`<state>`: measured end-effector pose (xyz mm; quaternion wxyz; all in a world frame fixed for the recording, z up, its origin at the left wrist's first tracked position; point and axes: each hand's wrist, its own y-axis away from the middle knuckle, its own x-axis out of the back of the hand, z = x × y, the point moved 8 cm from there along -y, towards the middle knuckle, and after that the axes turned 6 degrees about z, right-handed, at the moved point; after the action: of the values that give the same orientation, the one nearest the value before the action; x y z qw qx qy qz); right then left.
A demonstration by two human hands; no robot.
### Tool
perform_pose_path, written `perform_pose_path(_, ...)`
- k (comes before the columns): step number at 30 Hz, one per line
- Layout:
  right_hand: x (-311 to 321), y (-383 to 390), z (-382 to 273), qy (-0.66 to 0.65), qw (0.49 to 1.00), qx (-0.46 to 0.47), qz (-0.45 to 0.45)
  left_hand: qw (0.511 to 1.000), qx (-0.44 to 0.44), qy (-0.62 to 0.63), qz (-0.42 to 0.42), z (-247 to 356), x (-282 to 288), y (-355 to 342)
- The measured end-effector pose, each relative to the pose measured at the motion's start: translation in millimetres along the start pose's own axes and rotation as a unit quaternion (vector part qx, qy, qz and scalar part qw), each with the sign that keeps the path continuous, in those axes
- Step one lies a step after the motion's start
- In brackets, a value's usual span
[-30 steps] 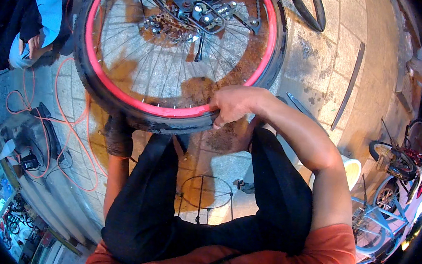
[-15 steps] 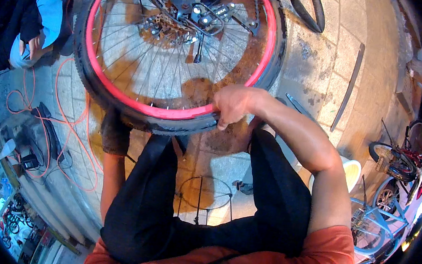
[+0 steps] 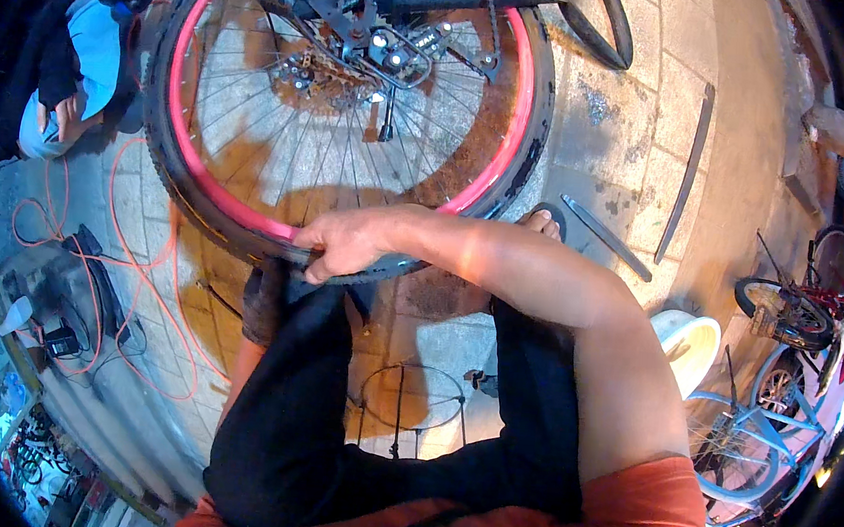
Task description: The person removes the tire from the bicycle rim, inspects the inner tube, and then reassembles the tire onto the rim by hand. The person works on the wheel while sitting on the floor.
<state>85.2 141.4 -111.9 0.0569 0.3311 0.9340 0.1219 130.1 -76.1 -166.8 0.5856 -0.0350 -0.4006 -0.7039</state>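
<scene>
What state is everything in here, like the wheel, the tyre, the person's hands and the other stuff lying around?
bicycle wheel: lying flat on the paving, pink rim showing.
black tyre: on the rim, gripped at its near edge.
right hand: bare, closed on the tyre's near edge.
left hand: dirty, low beside the tyre; grip hidden.
orange cable: loose loops on the ground.
white bucket: upright, open.

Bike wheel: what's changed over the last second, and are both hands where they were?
Little changed. The right hand still grips the black tyre at the wheel's near edge; the dark-gloved left hand stays just below it. The pink rim sits slightly lower in view.
</scene>
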Motion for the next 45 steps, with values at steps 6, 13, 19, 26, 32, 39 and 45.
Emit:
perform_pose_path(6, 2, 19, 20, 0.030, 0.997, -0.051, -0.038, 0.999, -0.034, -0.003, 0.038, 29, 9, 7)
perform_pose_path(13, 10, 35, 18, 0.086, 0.992, -0.068, -0.058, 0.991, -0.021, 0.130, 0.037, 48, 4, 12)
perform_pose_path(19, 20, 59, 32, 0.066, 0.993, -0.086, -0.050, 0.996, -0.061, 0.063, 0.020, 77, 3, 11)
perform_pose_path(26, 29, 80, 47, 0.076, 0.988, -0.120, -0.068, 0.992, -0.111, 0.050, 0.027, 41, 18, -1)
perform_pose_path(32, 40, 92, 44, 0.109, 0.980, -0.147, -0.079, 0.924, 0.013, 0.381, 0.003, 51, 16, -10)
perform_pose_path(39, 50, 112, 53, 0.113, 0.975, -0.182, -0.062, 0.957, -0.016, 0.284, 0.063, 40, 36, -14)
perform_pose_path(45, 62, 124, 45, 0.163, 0.971, -0.171, -0.042, 0.983, -0.111, 0.142, 0.037, 44, 47, -19)
